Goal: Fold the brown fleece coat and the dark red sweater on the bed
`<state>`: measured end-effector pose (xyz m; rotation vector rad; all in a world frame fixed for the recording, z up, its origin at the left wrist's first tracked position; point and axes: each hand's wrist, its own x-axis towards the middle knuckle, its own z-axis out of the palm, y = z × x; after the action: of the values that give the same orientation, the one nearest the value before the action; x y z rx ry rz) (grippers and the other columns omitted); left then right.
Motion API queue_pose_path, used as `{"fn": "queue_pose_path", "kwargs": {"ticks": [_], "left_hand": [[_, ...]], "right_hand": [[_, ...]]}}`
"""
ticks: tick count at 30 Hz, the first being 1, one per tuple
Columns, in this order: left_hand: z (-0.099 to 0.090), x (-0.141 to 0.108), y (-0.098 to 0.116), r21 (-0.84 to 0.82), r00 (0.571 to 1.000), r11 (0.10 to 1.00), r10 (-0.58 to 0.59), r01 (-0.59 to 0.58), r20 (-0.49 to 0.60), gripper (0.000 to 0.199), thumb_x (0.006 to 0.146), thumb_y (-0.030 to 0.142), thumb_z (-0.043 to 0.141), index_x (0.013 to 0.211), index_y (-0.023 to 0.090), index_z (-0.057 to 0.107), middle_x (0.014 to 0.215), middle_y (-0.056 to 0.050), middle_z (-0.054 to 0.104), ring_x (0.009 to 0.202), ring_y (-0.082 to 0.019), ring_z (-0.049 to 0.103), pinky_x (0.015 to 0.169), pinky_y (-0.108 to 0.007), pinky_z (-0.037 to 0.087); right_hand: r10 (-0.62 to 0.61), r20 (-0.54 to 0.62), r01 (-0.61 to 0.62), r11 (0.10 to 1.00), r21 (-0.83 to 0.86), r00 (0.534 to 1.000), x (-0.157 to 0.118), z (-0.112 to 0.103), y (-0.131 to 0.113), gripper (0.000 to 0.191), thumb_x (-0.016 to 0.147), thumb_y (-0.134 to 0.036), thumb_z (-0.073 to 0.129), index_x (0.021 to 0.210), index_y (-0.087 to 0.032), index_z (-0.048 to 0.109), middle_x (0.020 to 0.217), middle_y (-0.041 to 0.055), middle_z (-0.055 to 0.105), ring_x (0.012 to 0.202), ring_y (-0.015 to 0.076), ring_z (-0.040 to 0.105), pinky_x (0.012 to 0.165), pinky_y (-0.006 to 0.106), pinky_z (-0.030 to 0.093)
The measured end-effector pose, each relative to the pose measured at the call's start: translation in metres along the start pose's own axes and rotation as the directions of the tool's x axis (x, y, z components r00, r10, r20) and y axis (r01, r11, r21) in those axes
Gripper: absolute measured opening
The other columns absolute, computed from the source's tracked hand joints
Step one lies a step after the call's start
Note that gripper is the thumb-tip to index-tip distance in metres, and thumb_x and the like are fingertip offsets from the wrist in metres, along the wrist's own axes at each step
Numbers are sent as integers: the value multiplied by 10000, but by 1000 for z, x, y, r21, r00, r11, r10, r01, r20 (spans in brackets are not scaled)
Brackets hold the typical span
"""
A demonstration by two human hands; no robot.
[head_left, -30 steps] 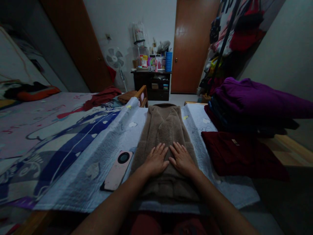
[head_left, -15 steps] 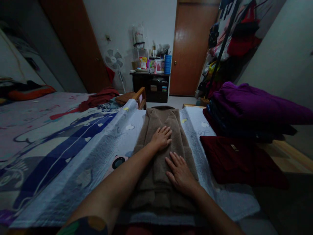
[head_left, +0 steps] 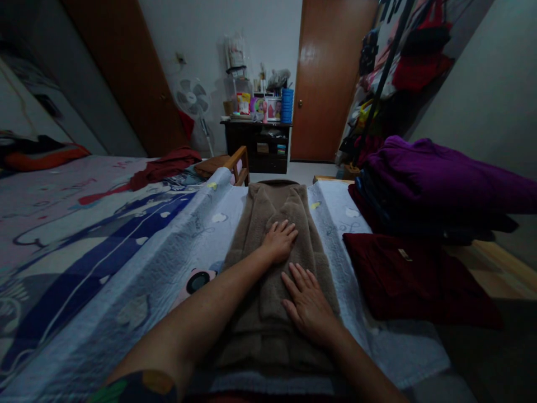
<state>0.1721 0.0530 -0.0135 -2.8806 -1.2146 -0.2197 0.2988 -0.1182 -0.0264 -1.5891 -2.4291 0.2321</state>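
Note:
A brown fleecy garment (head_left: 247,240), folded into a long narrow shape, lies in front of me on a pale patterned bed cover (head_left: 201,238). My left hand (head_left: 280,242) rests flat on its middle with the fingers stretched out. Closer to me and to the right, my right hand (head_left: 309,302) also lies flat on the fabric, fingers spread. Neither hand grips anything. Beside my left forearm is a pink phone-like object (head_left: 200,278) with a dark round patch, partly hidden by the arm.
On the right lies a folded dark red garment (head_left: 403,280); behind it is a stack of folded clothes topped by a purple one (head_left: 444,176). A patterned blanket (head_left: 96,246) covers the left side. Farther back stand a fan (head_left: 193,98), a dark cabinet (head_left: 239,146) and a wooden door (head_left: 335,84).
Both hands stay flat on the brown garment, almost in the same place; the left has slid very slightly toward me. The camera view has shifted a little.

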Motion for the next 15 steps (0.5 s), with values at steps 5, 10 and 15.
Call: {"fn": "queue_pose_path", "kwargs": {"ticks": [5, 10, 15], "left_hand": [[5, -3, 13, -90, 990, 990, 118, -111, 74, 523, 981, 466, 323, 1437, 229, 421, 1546, -46, 369, 1440, -261, 261, 1152, -513, 213], [7, -1, 11, -97, 989, 989, 116, -108, 88, 568, 962, 543, 341, 1437, 241, 425, 1557, -50, 345, 1445, -286, 242, 1152, -514, 194], [-5, -16, 13, -111, 980, 987, 129, -112, 154, 592, 954, 521, 377, 1463, 217, 378, 1573, -73, 307, 1457, -265, 220, 1160, -488, 179]], "right_hand": [[-5, -51, 5, 1000, -10, 999, -1, 2, -1, 558, 954, -437, 455, 1464, -217, 403, 1566, 140, 287, 1462, 279, 204, 1169, 500, 223], [17, -86, -17, 1000, 0, 996, -3, -1, -8, 499, 954, -353, 474, 1427, -197, 462, 1535, 150, 350, 1432, 286, 287, 1155, 495, 271], [-31, -53, 31, 1000, 0, 998, -21, -10, -12, 473, 946, -268, 473, 1413, -197, 478, 1527, 138, 368, 1416, 276, 324, 1138, 498, 311]]}}
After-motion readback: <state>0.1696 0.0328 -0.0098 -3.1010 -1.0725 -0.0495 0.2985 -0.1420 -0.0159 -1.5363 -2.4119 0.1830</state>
